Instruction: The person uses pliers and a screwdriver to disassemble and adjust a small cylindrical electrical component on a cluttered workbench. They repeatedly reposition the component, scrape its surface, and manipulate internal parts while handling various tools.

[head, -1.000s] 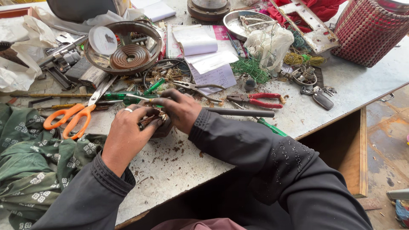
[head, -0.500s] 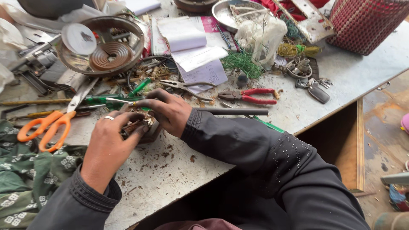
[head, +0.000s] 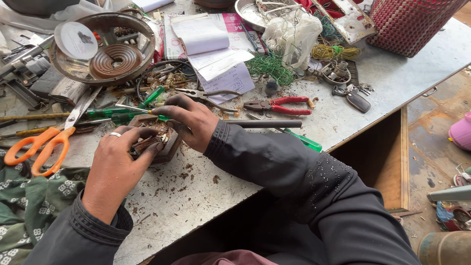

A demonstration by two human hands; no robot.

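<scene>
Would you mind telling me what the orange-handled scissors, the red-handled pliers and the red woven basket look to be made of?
Orange-handled scissors: grey, dull metal blades; smooth, glossy handles, likely plastic. Red-handled pliers: dark metal jaws, with red grips that look like a rubbery or plastic coating. Red woven basket: interlaced strands with a slight sheen, probably plastic cord, though this is uncertain.

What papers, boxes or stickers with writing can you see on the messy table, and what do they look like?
Open notepad: top middle of the table, white curled pages.
Printed sheet: under the notepad, pale with small print, beside the green wire.
Pink-and-white printed paper: behind the notepad, flat.
Small labelled box: far left, below the round metal pan, grey and dark.
No screens or signs show.
</scene>
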